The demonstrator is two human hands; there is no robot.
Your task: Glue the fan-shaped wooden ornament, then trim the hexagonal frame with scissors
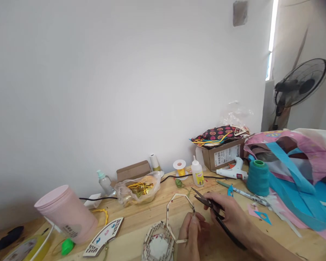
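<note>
My right hand [230,215] grips black scissors [206,203], blades slightly apart and pointing left toward the wooden octagonal frame [172,206]. My left hand [191,233] pinches the lower right side of that frame, fingers pressed together on it. The frame lies on the wooden table [141,221], just above a laser-cut wooden lattice piece [157,246].
A pink jar [66,214], fan-shaped wooden piece [104,235], plastic bag with yellow cord [138,188], yellow thread spool [179,167], glue bottle [197,174], glue gun [232,172], teal thread cone [258,177], cardboard box [224,154] and pink-blue fabric [299,170] crowd the table. A fan [299,85] stands behind.
</note>
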